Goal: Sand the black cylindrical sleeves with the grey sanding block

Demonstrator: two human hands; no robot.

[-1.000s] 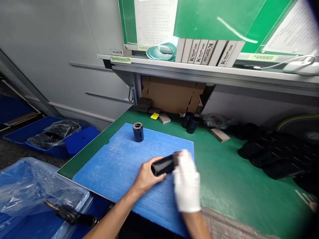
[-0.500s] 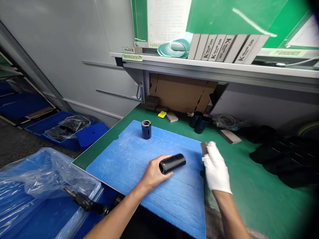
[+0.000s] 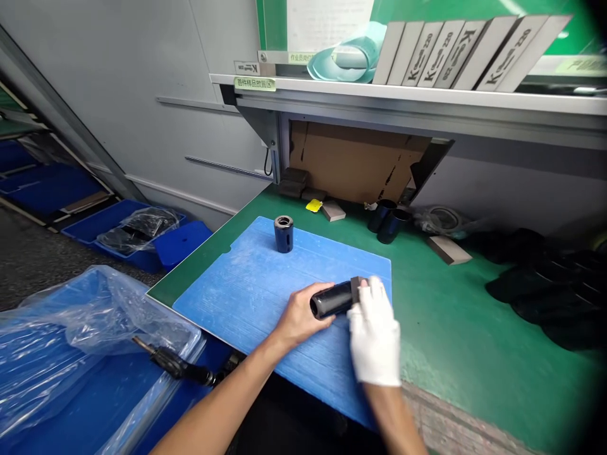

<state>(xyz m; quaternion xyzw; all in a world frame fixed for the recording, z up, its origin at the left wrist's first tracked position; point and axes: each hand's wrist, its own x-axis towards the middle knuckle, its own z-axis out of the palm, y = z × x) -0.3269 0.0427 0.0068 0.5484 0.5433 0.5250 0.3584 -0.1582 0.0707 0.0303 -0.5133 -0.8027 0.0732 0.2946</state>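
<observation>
What moved: the right hand point(image 3: 374, 335) and its brown block point(image 3: 356, 289) were off to the right of the black tube point(image 3: 336, 300) half a second ago; now they are at the tube's far end.
Black tube: round, dark and shiny, with a bright streak along its side. It lies tilted, its open end facing the left hand point(image 3: 300, 314). It is held over the blue mat point(image 3: 237, 303); I cannot tell if it touches the mat.
Left grip: bare and curled nearly closed, fingers and thumb around the tube near its open end.
Right grip: in a white glove, closed on the small brown block, which looks to be touching the tube.
Blue mat: a short dark can point(image 3: 284, 235) stands upright near its back edge, with a hole in its top and a slot in its side.
Green bench point(image 3: 436, 328): behind the mat are a yellow tag point(image 3: 313, 205), a pale block point(image 3: 334, 211) just beside it, and two dark cups point(image 3: 387, 222) close together.
Shelf point(image 3: 332, 87): boxes point(image 3: 436, 57) stand in a row above.
</observation>
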